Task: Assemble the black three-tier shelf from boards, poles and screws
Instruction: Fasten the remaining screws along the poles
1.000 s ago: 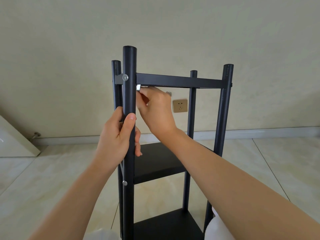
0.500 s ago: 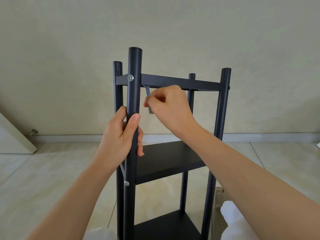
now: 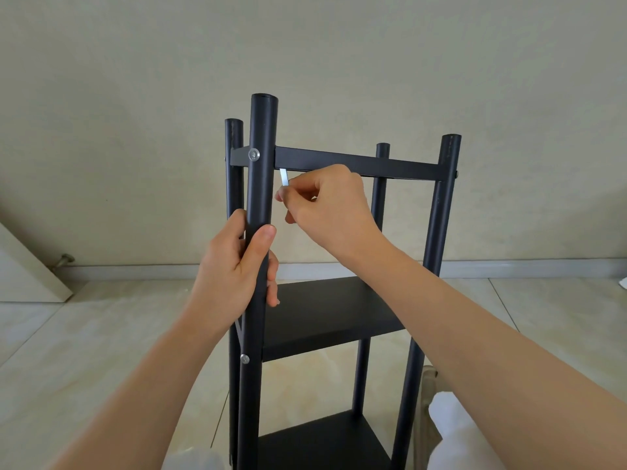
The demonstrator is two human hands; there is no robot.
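Observation:
The black shelf stands upright before me with its top board (image 3: 356, 163), middle board (image 3: 325, 313) and bottom board (image 3: 322, 442) fixed between black poles. My left hand (image 3: 234, 269) grips the near left pole (image 3: 259, 184) just below the top board. A silver screw (image 3: 253, 154) sits in that pole at the top board, another screw (image 3: 244, 359) at the middle board. My right hand (image 3: 325, 205) pinches a small silver hex key (image 3: 284, 177) under the top board, right beside the pole.
The shelf stands on a pale tiled floor (image 3: 84, 351) near a beige wall with a grey skirting board (image 3: 526, 268). A white panel (image 3: 23, 276) leans at the left. My white-clad knees (image 3: 451, 432) are at the bottom.
My right hand has swung the hex key from close against the pole out and down under the top board. The left hand keeps its grip on the pole.

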